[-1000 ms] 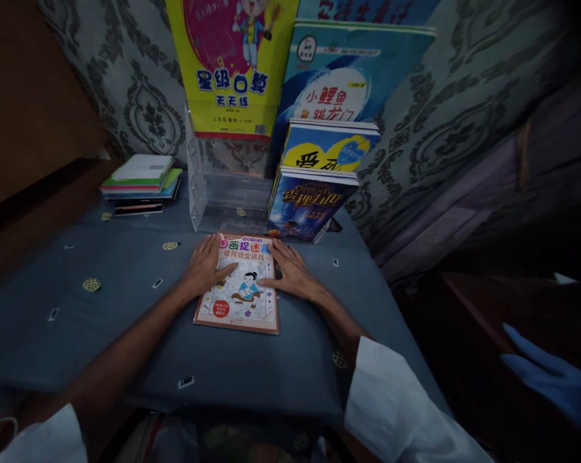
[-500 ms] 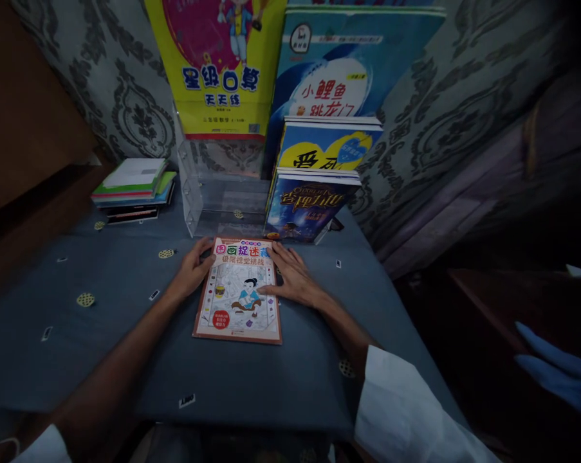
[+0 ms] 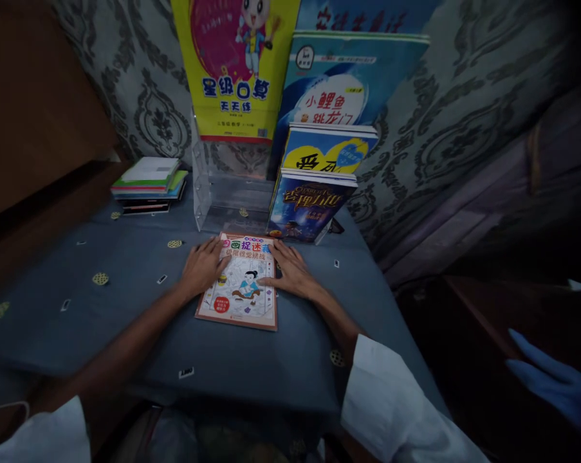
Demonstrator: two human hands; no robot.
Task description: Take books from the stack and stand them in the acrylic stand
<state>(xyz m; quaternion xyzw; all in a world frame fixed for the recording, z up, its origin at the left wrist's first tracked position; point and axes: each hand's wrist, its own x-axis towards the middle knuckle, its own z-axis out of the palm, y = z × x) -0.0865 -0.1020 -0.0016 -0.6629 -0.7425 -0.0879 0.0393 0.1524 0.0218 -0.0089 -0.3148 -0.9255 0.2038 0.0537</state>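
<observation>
A thin picture book (image 3: 244,302) with a brown-edged cover lies flat on the grey-blue tablecloth in front of an acrylic stand. Across its upper left edge rests my left hand (image 3: 204,267), open, with the thumb on the cover and the other fingers stretched toward the stand. My right hand (image 3: 293,273) lies open along the upper right edge, its thumb pointing inward over the cover and its fingertips at the top corner. The book's upper side edges are partly hidden under both hands.
Behind the book stands a clear stepped book stand (image 3: 232,199). A yellow workbook (image 3: 237,96) leans in its left column; several blue books, with a dark blue one (image 3: 309,206) in front, fill the right. A book stack (image 3: 150,183) lies at the back left. The table (image 3: 387,308) ends at right.
My left hand has slid inward from the book's left edge onto its upper left part. The right hand stays at the right edge. The camera view has shifted slightly.
</observation>
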